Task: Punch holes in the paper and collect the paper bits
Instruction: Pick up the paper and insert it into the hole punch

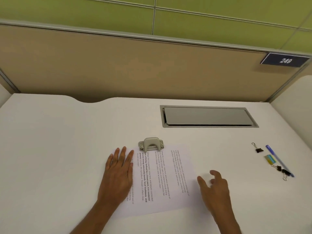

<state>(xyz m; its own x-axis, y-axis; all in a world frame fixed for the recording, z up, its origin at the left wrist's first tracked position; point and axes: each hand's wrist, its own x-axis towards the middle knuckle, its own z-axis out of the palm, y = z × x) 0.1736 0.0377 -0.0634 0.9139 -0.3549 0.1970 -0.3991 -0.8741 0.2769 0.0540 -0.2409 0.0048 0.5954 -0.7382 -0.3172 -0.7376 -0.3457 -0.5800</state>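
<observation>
A printed sheet of paper (162, 179) lies on the white desk (59, 149), turned sideways. Its far edge sits in the slot of a beige metal hole punch (150, 144). My left hand (118, 173) lies flat with straight fingers on the paper's left part, just left of the punch. Off the paper's right edge, my right hand (214, 186) hovers with loosely spread fingers and holds nothing. No paper bits are visible.
A grey cable hatch (207, 116) is set into the desk behind the paper. At the right lie a blue pen (279, 161), a black binder clip (258, 149), a small green-blue pad (270, 158) and more clips (282, 170). A beige partition (135, 68) closes the back.
</observation>
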